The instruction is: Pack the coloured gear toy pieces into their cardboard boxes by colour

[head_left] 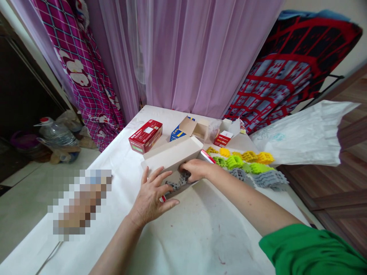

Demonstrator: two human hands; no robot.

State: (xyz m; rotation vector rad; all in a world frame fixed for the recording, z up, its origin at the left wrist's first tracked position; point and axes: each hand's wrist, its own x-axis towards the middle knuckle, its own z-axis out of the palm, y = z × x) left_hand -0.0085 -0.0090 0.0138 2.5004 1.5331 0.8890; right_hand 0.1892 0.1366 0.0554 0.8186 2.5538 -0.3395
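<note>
In front of me lies an open cardboard box [174, 154], white inside with red edges, its long lid flap raised. Dark grey toothed plastic pieces [178, 184] lie in it. My right hand [196, 170] reaches into the box, its fingers curled down on the grey pieces; the fingertips are partly hidden. At the box's left end is my left hand [151, 194], fingers spread and thumb stretched out along the near side. Just right of the box sit rows of yellow pieces [249, 156], green pieces [234, 162] and light grey pieces [269, 178].
A closed red box [145, 135] stands at the back left of the white table [120, 198]. Behind are a blue box [174, 134], an open brown carton [190, 128] and a small red-and-white box [223, 138]. A white sack [301, 133] leans at the right. A blurred-out object lies left.
</note>
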